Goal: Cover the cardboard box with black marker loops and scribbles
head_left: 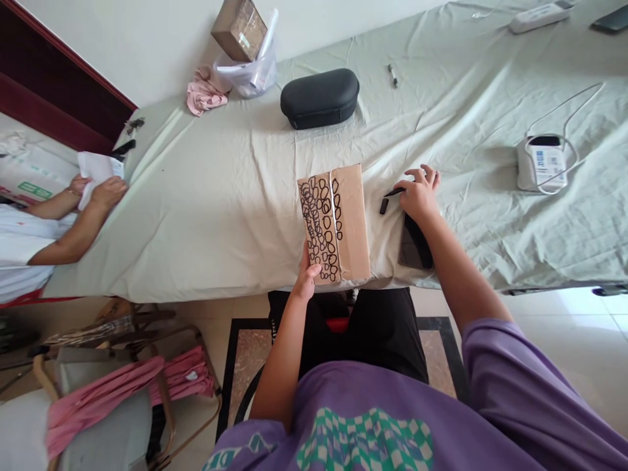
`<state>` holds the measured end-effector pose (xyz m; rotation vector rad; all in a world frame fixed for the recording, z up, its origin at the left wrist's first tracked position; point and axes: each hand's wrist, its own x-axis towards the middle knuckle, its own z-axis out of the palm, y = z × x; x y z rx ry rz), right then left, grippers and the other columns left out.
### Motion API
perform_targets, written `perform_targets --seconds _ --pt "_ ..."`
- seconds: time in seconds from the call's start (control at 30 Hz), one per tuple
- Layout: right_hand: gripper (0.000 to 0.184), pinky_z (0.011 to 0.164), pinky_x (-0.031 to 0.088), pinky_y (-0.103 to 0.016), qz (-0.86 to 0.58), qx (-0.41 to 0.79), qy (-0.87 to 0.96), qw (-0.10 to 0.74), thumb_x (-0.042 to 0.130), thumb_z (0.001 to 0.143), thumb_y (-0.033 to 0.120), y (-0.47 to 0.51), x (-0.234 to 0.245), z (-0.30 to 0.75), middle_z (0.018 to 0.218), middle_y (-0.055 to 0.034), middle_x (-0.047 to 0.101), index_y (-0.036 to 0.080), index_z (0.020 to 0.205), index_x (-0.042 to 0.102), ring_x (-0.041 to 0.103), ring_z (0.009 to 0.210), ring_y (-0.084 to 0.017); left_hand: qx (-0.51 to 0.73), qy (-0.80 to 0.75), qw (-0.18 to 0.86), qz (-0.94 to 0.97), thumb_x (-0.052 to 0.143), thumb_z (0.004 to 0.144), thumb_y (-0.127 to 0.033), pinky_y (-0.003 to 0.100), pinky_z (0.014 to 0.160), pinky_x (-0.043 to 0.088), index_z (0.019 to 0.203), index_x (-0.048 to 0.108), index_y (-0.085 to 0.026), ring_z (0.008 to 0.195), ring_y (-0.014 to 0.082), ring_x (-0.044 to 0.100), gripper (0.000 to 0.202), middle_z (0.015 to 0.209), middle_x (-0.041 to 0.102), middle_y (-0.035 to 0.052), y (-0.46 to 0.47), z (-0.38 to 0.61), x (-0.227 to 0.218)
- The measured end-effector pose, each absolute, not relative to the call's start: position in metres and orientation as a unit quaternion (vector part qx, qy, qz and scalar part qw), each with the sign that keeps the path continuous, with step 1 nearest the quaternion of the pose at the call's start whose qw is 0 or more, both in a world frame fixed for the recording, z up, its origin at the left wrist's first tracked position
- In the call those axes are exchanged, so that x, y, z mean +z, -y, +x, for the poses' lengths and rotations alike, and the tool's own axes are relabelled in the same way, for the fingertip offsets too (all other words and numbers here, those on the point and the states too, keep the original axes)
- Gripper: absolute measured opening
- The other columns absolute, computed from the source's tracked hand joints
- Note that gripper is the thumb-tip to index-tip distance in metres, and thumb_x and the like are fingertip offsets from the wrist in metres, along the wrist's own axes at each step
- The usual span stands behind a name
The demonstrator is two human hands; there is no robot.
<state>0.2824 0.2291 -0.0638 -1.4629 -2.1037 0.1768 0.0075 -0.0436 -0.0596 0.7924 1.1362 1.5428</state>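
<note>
A brown cardboard piece (pixel 349 219) covered with black drawn loops lies at the near edge of a bed with a pale green sheet (pixel 220 183). My left hand (pixel 307 278) grips its near left corner, thumb on top. My right hand (pixel 418 193) rests on the sheet just right of the cardboard, fingers curled around a black marker (pixel 394 192). The marker's cap (pixel 383 206) lies loose beside it. A dark flat object (pixel 415 245) sits under my right wrist.
A black case (pixel 320 98), a pen (pixel 392 75), a white device with a cable (pixel 541 163) and a remote (pixel 540 16) lie on the bed. A box in a plastic bag (pixel 245 49) stands at the back. Another person's hands (pixel 98 190) hold white paper at the left.
</note>
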Motion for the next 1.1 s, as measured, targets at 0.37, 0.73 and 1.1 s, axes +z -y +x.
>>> perform_targets --seconds 0.37,0.73,1.1 --pt "0.039 0.123 0.013 -0.086 -0.495 0.122 0.829 0.228 0.054 0.081 0.020 -0.218 -0.060 0.287 0.137 -0.0112 0.068 0.030 0.102 0.085 0.039 0.151 -0.047 0.628 -0.485 0.506 0.340 0.076 0.077 -0.055 0.052 0.136 0.032 0.159 0.053 -0.029 0.164 0.0365 0.037 0.089 0.168 0.054 0.0062 0.048 0.004 -0.067" --pt "0.034 0.122 0.018 -0.080 -0.386 0.153 0.896 0.156 0.052 0.100 0.041 -0.196 -0.055 0.285 0.133 -0.0149 0.065 0.028 0.118 0.078 0.053 0.132 -0.042 0.636 -0.482 0.512 0.318 0.080 0.071 -0.056 0.051 0.135 0.036 0.156 0.055 -0.029 0.163 0.0368 0.039 0.093 0.170 0.051 0.0063 0.046 0.008 -0.060" --pt "0.059 0.073 0.054 -0.042 -0.422 0.380 0.628 0.532 0.037 0.096 0.084 -0.195 -0.017 0.256 0.075 -0.0031 0.053 0.029 0.083 0.052 0.058 0.073 -0.024 0.629 -0.488 0.511 0.325 0.077 0.071 -0.060 0.052 0.136 0.034 0.159 0.053 -0.028 0.164 0.0378 0.037 0.097 0.169 0.052 0.0069 0.046 0.009 -0.057"
